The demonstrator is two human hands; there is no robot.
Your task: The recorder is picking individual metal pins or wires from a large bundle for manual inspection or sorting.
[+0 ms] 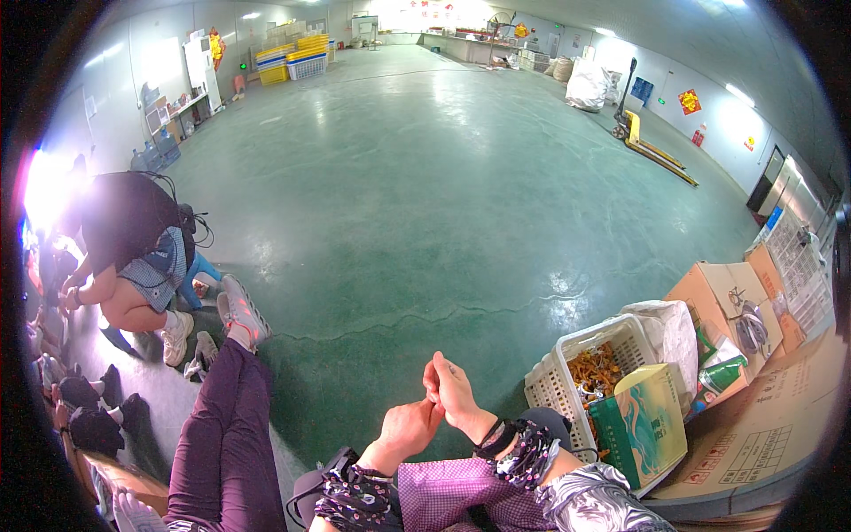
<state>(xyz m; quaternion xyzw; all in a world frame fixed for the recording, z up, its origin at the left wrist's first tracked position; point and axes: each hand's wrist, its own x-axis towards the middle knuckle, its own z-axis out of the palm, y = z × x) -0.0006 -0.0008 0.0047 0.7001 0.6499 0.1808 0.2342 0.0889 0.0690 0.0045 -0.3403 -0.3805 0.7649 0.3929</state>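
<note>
White basket (pixel 542 387) under inspection. Where is it, and in what setting?

Beside the person's right knee; its support is hidden. White walls (pixel 155 58) enclose a wide space. The green floor (pixel 399 230) looks hard and smooth, glossy in patches, with a wavy line across it. A yellow pallet truck (pixel 633 130) stands well apart, toward the right wall.

Anything close by?

A brown carton (pixel 736 452), just to the right.

Handling?

In my judgement the basket is stiff yet fairly light. Grip the rim on opposite sides; the pierced walls may flex. A green-and-gold box (pixel 638 426) stands at the near end, whether inside or against it I cannot tell. Its faces look slick, so hold the edges.

Hands?

Left hand (pixel 409 427) and right hand (pixel 453 390) touch, fingers curled closed, above the purple checked cloth (pixel 439 496) on the lap, apart from the basket. Whether something small is pinched between them cannot be told.

Contents?

Brown pieces (pixel 592 365), apparently dry, light and brittle. Scoop loosely; squeezing could break them.
</note>
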